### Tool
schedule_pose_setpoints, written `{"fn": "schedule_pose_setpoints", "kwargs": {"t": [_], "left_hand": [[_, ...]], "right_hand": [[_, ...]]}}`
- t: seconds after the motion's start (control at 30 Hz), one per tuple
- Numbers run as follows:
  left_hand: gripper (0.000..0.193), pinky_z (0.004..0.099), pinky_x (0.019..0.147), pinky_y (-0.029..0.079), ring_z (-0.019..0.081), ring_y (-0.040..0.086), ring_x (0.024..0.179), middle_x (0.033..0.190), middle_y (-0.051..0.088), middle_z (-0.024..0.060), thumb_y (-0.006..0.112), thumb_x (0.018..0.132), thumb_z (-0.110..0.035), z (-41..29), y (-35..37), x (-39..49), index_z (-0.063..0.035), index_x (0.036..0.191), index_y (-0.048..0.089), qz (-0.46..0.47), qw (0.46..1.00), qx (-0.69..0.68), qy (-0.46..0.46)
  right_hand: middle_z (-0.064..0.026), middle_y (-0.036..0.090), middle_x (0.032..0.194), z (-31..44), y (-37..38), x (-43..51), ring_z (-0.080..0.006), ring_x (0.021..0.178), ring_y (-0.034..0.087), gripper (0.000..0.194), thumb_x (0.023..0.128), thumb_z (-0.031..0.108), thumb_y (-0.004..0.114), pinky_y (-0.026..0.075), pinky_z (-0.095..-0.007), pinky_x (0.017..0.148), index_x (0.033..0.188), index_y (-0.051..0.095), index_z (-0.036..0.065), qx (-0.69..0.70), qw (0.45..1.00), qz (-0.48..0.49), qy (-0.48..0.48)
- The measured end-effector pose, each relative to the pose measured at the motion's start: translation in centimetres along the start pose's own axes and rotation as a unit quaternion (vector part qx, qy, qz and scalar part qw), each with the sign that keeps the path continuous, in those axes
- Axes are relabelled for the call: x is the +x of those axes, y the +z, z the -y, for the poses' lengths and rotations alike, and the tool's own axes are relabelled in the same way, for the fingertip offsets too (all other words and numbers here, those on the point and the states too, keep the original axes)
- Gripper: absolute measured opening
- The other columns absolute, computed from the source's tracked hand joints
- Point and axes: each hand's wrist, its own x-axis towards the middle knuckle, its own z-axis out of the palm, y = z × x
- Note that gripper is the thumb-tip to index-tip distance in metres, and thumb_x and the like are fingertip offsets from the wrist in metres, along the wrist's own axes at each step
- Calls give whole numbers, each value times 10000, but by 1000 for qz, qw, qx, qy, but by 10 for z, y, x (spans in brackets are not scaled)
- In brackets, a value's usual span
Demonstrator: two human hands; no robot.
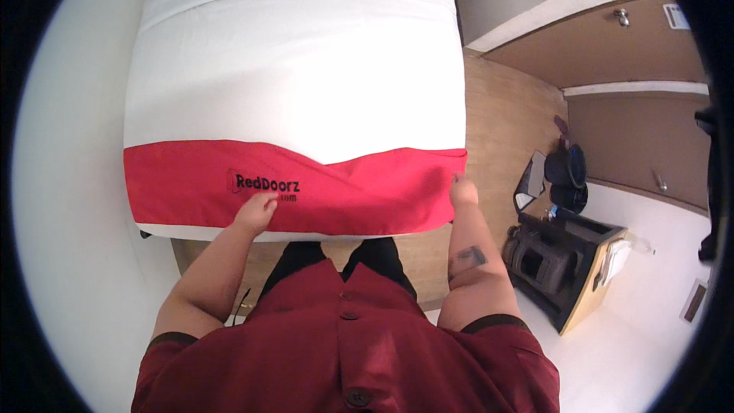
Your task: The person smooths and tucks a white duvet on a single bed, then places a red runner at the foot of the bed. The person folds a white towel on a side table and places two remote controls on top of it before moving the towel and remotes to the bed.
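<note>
A red bed runner (367, 201) lies across the foot of a bed under a white sheet (298, 80). Dark printed writing marks its left half, and a slanting fold dips its upper edge near the middle. My left hand (256, 213) is over the runner just below the writing, fingers curled together; whether cloth is caught between them is unclear. At the runner's right end, my right hand (463, 190) grips the cloth near the side of the mattress, its fingertips partly hidden. A strip of white shows below the runner's lower edge.
A white wall (74, 143) runs close along the bed's left side. To the right are a wood-look floor (499, 103), brown doors (636, 137), dark bags (565, 169) on the floor, and a small wooden table (590, 287) carrying a black bag (539, 261).
</note>
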Motion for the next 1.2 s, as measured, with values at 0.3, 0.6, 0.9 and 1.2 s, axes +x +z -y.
{"fn": "schedule_pose_setpoints", "kwargs": {"t": [0.3, 0.6, 0.9, 1.2], "left_hand": [[369, 676, 1155, 252, 312, 547, 1301, 1365, 608, 123, 517, 994, -311, -93, 33, 158, -119, 1282, 643, 9, 952, 261, -157], [288, 640, 1175, 260, 308, 448, 1389, 1373, 568, 89, 604, 946, -316, -149, 52, 174, -240, 1206, 703, 61, 941, 308, -129], [469, 636, 1196, 214, 316, 304, 1481, 1570, 380, 82, 596, 957, -347, -192, 101, 193, -214, 1402, 540, -233, 928, 266, -114], [653, 615, 1213, 196, 347, 141, 1545, 1681, 143, 88, 577, 973, -391, -217, 201, 72, -274, 1569, 337, 104, 980, 169, 23]], "right_hand": [[-56, 412, 1543, 49, -24, 96, -289, 1456, 341, 422, 1019, 177, 434, 248, -566, 1208, 1429, 533, 167, -278, 951, 87, -102], [-143, 677, 1219, -14, -87, 166, -338, 1159, 625, 316, 875, 223, 724, 477, -471, 1023, 1171, 705, 114, -92, 958, 156, -222], [-166, 649, 1249, -29, -65, 190, -380, 1232, 565, 432, 935, 139, 642, 481, -458, 983, 1356, 551, 111, -19, 982, -91, -166], [-247, 697, 1157, -42, 18, 188, -398, 1013, 697, 621, 1005, 175, 534, 531, -487, 866, 1577, 291, 205, 138, 988, 34, -59]]}}
